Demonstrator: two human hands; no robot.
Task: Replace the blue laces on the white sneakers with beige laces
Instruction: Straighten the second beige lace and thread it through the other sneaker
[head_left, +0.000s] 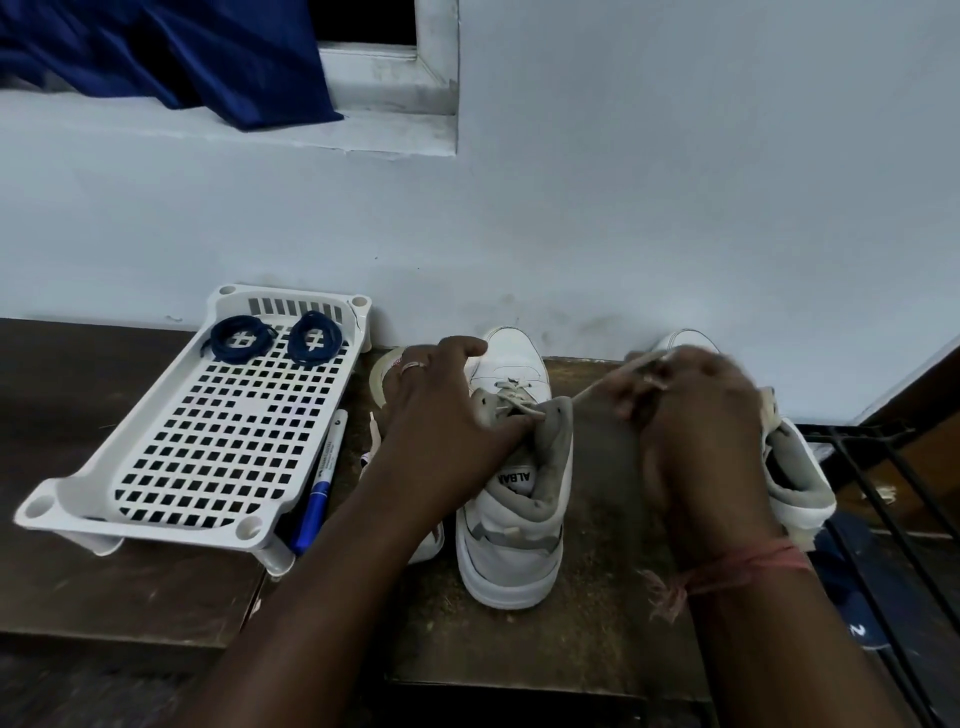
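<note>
A white sneaker (511, 530) stands in the middle of the wooden table, toe toward the wall, with a beige lace (511, 400) crossed through its eyelets. My left hand (447, 410) grips the sneaker's collar and tongue from the left. My right hand (691, 410), blurred, pinches one end of the beige lace and holds it taut to the right of the shoe. The second white sneaker (795, 478) sits behind my right hand, mostly hidden. Two coiled blue laces (241, 340) (314, 340) lie at the far end of the white perforated tray (171, 499).
A blue marker pen (317, 499) lies between the tray and my left forearm. A roll of tape (382, 374) sits behind my left hand. A loose beige lace end (374, 431) lies by the pen. A black metal rack (878, 499) stands off the table's right edge. The wall (623, 208) is close behind.
</note>
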